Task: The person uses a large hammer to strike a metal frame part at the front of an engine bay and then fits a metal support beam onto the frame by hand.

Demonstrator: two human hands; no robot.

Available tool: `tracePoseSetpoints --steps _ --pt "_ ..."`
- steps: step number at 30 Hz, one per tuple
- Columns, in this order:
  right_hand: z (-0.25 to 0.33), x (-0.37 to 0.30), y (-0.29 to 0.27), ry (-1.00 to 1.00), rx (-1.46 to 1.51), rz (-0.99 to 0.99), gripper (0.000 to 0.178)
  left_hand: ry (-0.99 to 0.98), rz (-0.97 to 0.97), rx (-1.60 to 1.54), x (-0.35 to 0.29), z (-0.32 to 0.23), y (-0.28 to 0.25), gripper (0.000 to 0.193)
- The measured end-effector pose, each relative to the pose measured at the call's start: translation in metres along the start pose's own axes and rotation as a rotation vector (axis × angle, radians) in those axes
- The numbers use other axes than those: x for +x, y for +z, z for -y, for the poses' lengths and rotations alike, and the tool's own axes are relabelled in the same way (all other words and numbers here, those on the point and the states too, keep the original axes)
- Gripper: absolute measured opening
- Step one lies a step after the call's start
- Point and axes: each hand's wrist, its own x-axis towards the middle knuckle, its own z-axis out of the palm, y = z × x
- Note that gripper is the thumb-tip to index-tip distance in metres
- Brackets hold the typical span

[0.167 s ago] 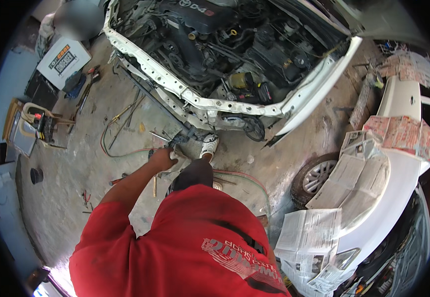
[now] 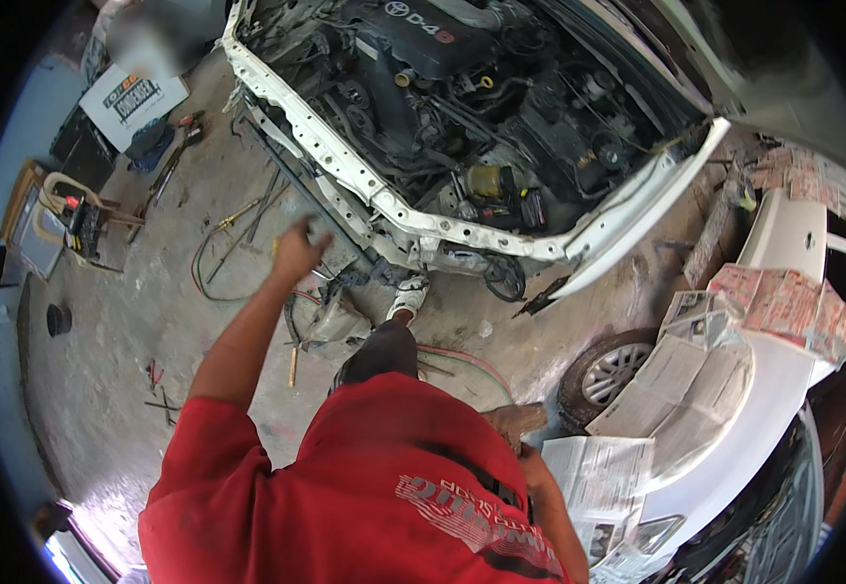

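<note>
Before the white car frame [image 2: 486, 234], the left hand [image 2: 303, 250] is held with its fingers spread, beside a dark bar [image 2: 296, 181] lying along the frame. Farther out from the frame, a brown block [image 2: 517, 420] is seen at the right hand [image 2: 530, 452], whose grip is mostly hidden and cannot be told. A white shoe [image 2: 408, 297] is planted just beside the frame.

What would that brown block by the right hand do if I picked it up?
The brown block would probably stay stiff, because it looks chunky, like wood. It likely wouldn't roll easily, since its shape looks blocky instead of round. It may not feel very slippery, as its surface looks dull.
</note>
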Motion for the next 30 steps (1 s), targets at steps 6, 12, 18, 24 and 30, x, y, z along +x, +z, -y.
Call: tracePoseSetpoints --steps 6,12,18,24,30 --pt "0.227 -0.012 0.018 -0.105 -0.146 0.057 0.029 0.100 -0.405 0.248 0.138 -0.050 -0.026 0.075" --pt "0.393 0.004 0.035 -0.349 -0.095 -0.073 0.034 0.308 -0.167 0.590 0.184 -0.053 0.026 0.067" --pt "0.503 0.024 0.031 -0.583 -0.142 -0.172 0.030 0.333 -0.168 0.401 0.187 -0.059 0.025 0.049" --pt "0.521 0.091 0.075 -0.527 -0.280 -0.089 0.036 0.315 -0.145 0.339 0.183 -0.058 0.021 0.044" --pt "0.444 0.182 0.171 -0.448 -0.652 0.240 0.041 0.339 -0.129 0.369 0.190 -0.071 0.024 0.041"
